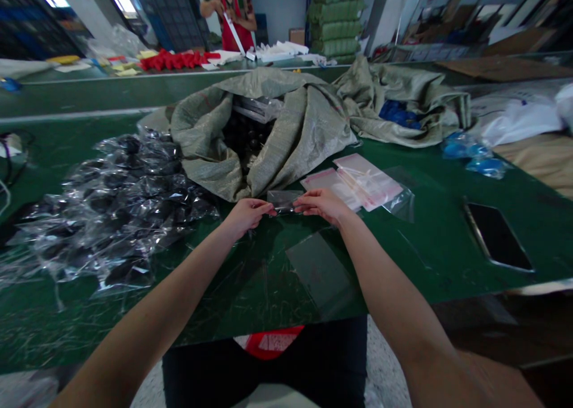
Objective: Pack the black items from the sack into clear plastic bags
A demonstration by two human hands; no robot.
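A small clear plastic bag [285,199] is stretched between my two hands just in front of a woven sack. My left hand [249,213] pinches its left end, and my right hand [323,204] pinches the right end with thumb and fingers. Whether anything lies inside the bag, I cannot make out. The grey-green sack [299,139] gapes open, with dark round items [248,136] in it. Flat clear bags [367,181] with pink edges lie beside my right hand. One loose clear sheet [320,271] rests on the green table nearer to me.
A heap of dark items in clear wrapping [120,205] spreads over the left of the table [242,300]. On the right lie a phone [498,235] and blue wrapped items [474,151]. A second sack [403,92] stands behind. Across the far table, a person [230,14] handles a white strip.
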